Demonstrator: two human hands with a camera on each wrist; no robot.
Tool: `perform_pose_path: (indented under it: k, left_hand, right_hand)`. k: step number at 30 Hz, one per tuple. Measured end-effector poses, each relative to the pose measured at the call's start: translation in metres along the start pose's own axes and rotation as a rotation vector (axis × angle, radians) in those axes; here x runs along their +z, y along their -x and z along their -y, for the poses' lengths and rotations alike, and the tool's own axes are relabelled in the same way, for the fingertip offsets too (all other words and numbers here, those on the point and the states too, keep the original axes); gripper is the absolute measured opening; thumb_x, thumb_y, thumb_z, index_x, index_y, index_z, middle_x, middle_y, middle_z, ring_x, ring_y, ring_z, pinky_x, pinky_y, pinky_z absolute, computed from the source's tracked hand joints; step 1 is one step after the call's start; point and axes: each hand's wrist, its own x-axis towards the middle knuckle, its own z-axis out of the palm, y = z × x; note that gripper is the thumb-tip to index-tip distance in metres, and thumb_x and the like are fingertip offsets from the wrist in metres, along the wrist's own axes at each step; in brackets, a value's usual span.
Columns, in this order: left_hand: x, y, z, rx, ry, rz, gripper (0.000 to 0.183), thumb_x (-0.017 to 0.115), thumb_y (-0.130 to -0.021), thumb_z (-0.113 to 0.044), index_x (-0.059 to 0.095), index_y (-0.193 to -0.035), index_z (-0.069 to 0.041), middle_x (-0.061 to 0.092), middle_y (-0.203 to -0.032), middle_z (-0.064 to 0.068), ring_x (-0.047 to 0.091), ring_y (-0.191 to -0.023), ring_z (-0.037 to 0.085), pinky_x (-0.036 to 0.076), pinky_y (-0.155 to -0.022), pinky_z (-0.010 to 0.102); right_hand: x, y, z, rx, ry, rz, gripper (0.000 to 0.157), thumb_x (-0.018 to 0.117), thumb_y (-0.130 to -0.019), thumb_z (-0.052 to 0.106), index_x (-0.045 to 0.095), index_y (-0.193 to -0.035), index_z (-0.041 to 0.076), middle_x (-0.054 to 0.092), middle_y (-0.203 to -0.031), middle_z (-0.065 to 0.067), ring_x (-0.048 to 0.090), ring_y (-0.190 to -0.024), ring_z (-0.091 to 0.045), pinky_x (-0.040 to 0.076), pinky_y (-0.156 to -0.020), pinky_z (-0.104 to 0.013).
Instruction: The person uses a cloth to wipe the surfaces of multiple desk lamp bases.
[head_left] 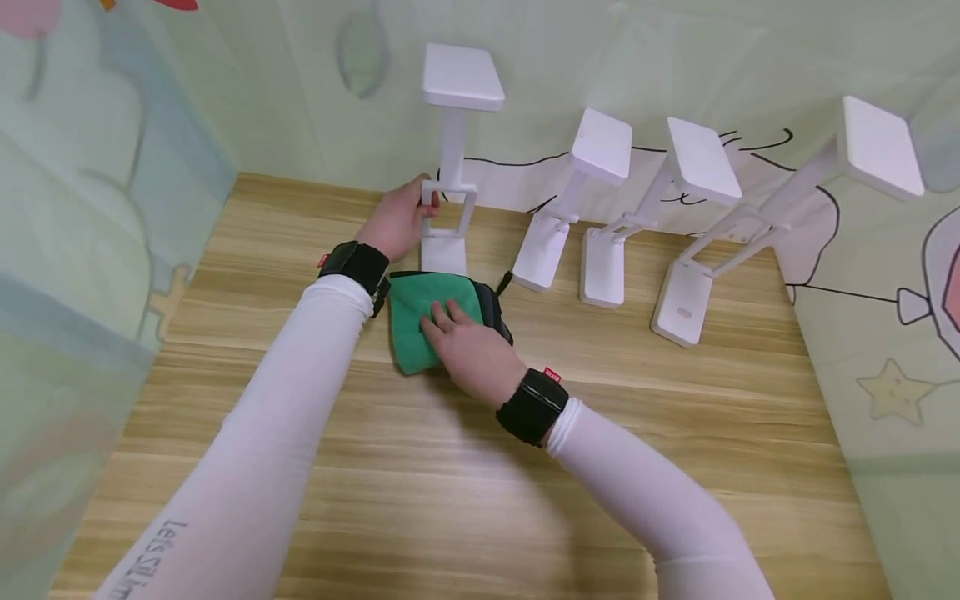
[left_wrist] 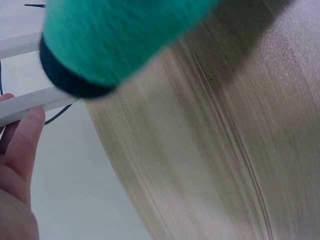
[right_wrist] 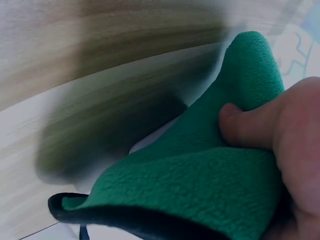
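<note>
My left hand (head_left: pixel 395 220) grips one side of the white frame-like stand of a desk lamp (head_left: pixel 462 77) at the left of the row; its fingertips curl round the bar in the left wrist view. In front of that lamp, my right hand (head_left: pixel 480 354) holds a green fuzzy cloth (head_left: pixel 408 321) with black edging and a small black loop. The cloth overlaps the front of the lamp's white base (head_left: pixel 442 254). In the right wrist view the thumb (right_wrist: pixel 245 125) presses into the folded green cloth, while most of the other fingers are hidden.
Several more white desk lamps stand to the right, including a near one (head_left: pixel 542 250), a middle one (head_left: pixel 603 267) and a far-right one (head_left: pixel 682 300). Behind the wooden table (head_left: pixel 450 500) hangs a pale printed curtain (head_left: pixel 300 92), which also runs along both sides.
</note>
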Motion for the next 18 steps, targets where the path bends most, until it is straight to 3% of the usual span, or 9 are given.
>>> perform_pose_path:
  k: [8, 13, 18]
  left_hand:
    - [0.000, 0.001, 0.002, 0.028, -0.016, -0.018, 0.009, 0.048, -0.105, -0.011, 0.049, -0.109, -0.003, 0.057, -0.098, 0.011, 0.055, -0.093, 0.024, 0.047, -0.086, 0.041]
    - [0.002, 0.002, 0.002, 0.033, -0.009, -0.016, 0.009, 0.048, -0.105, -0.010, 0.049, -0.108, -0.002, 0.057, -0.098, 0.011, 0.055, -0.093, 0.024, 0.047, -0.085, 0.041]
    - [0.003, 0.002, -0.001, 0.024, 0.005, 0.001, 0.010, 0.046, -0.105, -0.013, 0.048, -0.110, -0.004, 0.057, -0.102, 0.013, 0.054, -0.093, 0.024, 0.046, -0.084, 0.041]
  right_hand:
    - [0.006, -0.025, -0.010, -0.058, -0.132, -0.016, 0.048, 0.057, -0.097, 0.003, 0.048, -0.145, 0.007, 0.042, -0.151, -0.014, 0.033, -0.138, -0.031, 0.045, -0.103, -0.038]
    - [0.009, -0.040, -0.022, -0.029, -0.265, -0.002, 0.054, 0.053, -0.095, -0.004, 0.046, -0.146, 0.010, 0.039, -0.154, -0.009, 0.027, -0.142, -0.026, 0.043, -0.104, -0.038]
    - [0.012, -0.052, -0.033, 0.008, -0.301, -0.019, 0.056, 0.057, -0.094, -0.003, 0.044, -0.147, 0.009, 0.038, -0.154, -0.009, 0.024, -0.143, -0.026, 0.038, -0.109, -0.039]
